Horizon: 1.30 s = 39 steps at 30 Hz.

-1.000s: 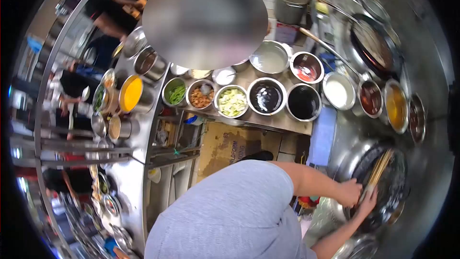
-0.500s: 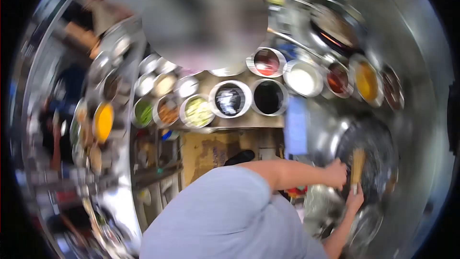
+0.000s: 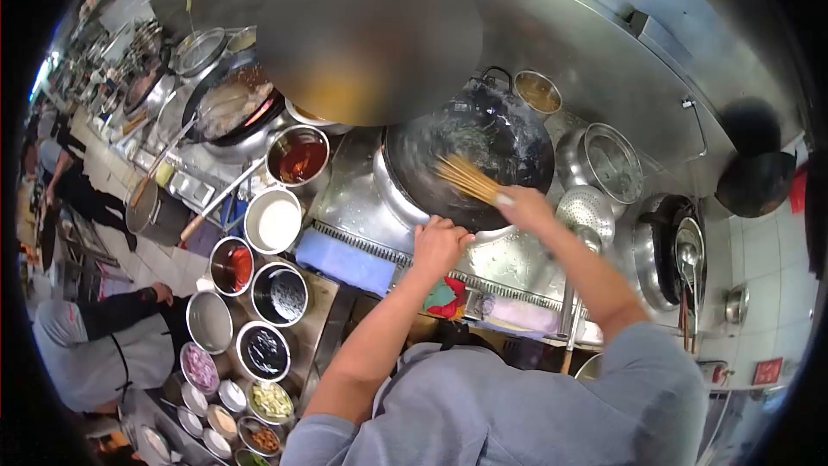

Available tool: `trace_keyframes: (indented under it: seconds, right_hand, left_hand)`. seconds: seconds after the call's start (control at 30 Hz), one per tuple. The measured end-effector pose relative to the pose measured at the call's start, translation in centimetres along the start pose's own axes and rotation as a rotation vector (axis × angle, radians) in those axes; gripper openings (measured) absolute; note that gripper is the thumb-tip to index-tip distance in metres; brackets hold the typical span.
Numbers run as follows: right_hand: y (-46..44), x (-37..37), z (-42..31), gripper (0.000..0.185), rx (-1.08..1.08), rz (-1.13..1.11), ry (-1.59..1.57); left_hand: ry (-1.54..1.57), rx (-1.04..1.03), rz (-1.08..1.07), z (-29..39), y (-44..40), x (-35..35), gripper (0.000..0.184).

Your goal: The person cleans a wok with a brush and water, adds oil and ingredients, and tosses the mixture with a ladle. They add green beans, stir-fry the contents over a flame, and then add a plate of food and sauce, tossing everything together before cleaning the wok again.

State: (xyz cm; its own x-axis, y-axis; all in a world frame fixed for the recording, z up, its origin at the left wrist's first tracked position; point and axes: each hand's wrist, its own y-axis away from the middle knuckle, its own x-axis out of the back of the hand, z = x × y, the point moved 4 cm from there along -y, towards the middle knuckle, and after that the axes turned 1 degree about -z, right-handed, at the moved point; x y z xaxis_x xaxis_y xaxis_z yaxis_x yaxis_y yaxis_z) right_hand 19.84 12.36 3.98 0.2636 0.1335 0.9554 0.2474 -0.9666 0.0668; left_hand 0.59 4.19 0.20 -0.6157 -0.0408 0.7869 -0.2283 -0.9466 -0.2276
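A dark wok (image 3: 526, 151) sits on the stove, wet inside, with a loop handle on its far rim. My right hand (image 3: 524, 209) grips a bamboo wok brush (image 3: 470, 178), whose bristles point left into the wok. Closed at the wok's near rim is my left hand (image 3: 440, 246); the part it grips is hidden beneath the fingers. Just beyond the right side of the wok are a metal pot (image 3: 614, 162) and a perforated strainer (image 3: 586, 211).
Left stand a pot of red sauce (image 3: 297, 156), a pot of white contents (image 3: 273, 220) and several ingredient bowls. A second wok (image 3: 231, 103) holds food farther left. Ladles (image 3: 688, 255) lie at the right. A co-worker (image 3: 103, 345) stands lower left. A grey blur covers the top middle.
My view has turned toward the stove, so the wok now lies ahead instead of at the right. The brush, upright before, now slants left in my right hand.
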Motion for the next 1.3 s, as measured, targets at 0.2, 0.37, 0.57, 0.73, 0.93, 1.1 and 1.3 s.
trace_keyframes:
  seconds: [0.2,0.37,0.57,0.73,0.93,1.1,1.3]
  right_hand:
    - [-9.8,4.7,4.3,0.027,-0.255,0.081,0.146]
    - [-8.4,-4.6,-2.9,0.035,-0.155,0.171,-0.202]
    - [3.5,2.6,3.3,0.045,0.045,-0.284,-0.062]
    - [3.0,11.5,10.5,0.038,-0.529,0.392,0.162]
    - [8.1,6.0,15.7,0.046,-0.458,0.663,-0.425]
    - [16.2,3.2,16.6,0.038,-0.501,0.678,-0.783]
    - [21.6,4.2,14.2,0.040,-0.646,0.605,-0.905]
  left_hand:
    - [-0.013,-0.002,0.009,-0.1,0.1,0.1,0.021]
    - [-0.114,-0.071,0.004,0.5,-0.2,0.5,0.021]
    - [-0.117,-0.349,-0.025,1.6,-2.6,0.6,0.018]
    - [-0.194,-0.321,-0.283,1.5,-2.6,-0.6,0.026]
    - [-0.238,-0.344,-0.149,0.7,-1.1,-1.4,0.028]
    - [-0.224,-0.359,-0.056,0.8,3.1,0.3,0.027]
    - [-0.108,-0.360,-0.078,1.7,8.2,3.8,0.028]
